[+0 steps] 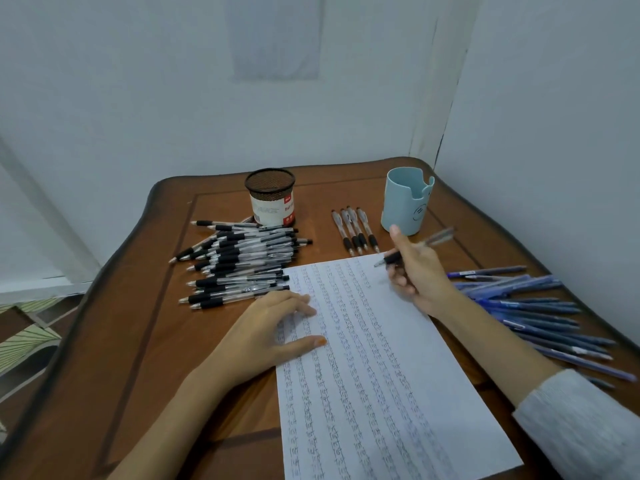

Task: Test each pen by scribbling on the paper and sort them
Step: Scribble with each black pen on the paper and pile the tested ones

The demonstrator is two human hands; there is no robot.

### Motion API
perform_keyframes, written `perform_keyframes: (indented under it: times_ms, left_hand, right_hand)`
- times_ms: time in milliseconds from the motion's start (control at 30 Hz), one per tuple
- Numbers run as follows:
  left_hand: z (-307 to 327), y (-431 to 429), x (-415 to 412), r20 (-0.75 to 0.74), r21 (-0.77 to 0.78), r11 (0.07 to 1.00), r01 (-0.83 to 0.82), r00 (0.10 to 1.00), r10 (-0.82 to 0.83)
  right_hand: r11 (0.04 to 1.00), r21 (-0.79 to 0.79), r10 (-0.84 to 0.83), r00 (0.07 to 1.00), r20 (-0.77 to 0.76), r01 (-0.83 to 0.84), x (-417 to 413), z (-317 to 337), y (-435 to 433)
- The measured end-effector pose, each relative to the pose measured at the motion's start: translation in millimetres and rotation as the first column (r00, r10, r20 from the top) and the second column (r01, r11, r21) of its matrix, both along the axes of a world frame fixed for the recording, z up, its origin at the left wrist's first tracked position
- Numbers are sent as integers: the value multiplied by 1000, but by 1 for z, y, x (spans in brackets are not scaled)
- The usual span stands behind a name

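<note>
- Pen [415,244] in right hand [420,273] looks light and stiff; fingers pinch its black rubber grip, the non-slippery part.
- Left hand [268,336] lies flat with released fingers, pressing thin paper [381,375].

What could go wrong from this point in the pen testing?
1. The paper is already crowded with scribbles, so a faint mark from the pen in the right hand may be missed.
2. The blue pens lie near the table edge beside the right forearm; a sweep could knock some off.
</note>
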State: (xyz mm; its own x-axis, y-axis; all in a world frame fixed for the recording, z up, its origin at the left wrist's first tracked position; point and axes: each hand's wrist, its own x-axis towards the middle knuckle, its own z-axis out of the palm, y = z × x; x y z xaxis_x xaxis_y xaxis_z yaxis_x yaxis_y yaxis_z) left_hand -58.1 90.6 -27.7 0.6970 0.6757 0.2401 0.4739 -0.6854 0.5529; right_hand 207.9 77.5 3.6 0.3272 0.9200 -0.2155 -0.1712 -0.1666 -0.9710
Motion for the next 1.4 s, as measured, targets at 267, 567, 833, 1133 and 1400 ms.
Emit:
perform_keyframes:
  times_ms: [267,567,833,1133,1400]
  left_hand:
    - [0,1,0,24,-1,1000,4,1000,-4]
    - [1,3,0,17,-1,1000,2,1000,-2]
    - [-1,4,2,18,0,1000,-10,1000,10]
    - [0,4,2,18,0,1000,-8,1000,8]
    - [0,4,1,5,-5,1000,-6,1000,6]
  right_hand:
    - [992,123,-81,914,398,34,-14,-14,3]
    - [988,149,-61,821,567,-30,-3,-20,11]
    - [987,152,-54,816,575,-42,-4,-25,14]
    - [989,130,-17,816,578,-72,-8,-19,10]
    - [987,153,-39,818,573,-60,-8,-19,10]
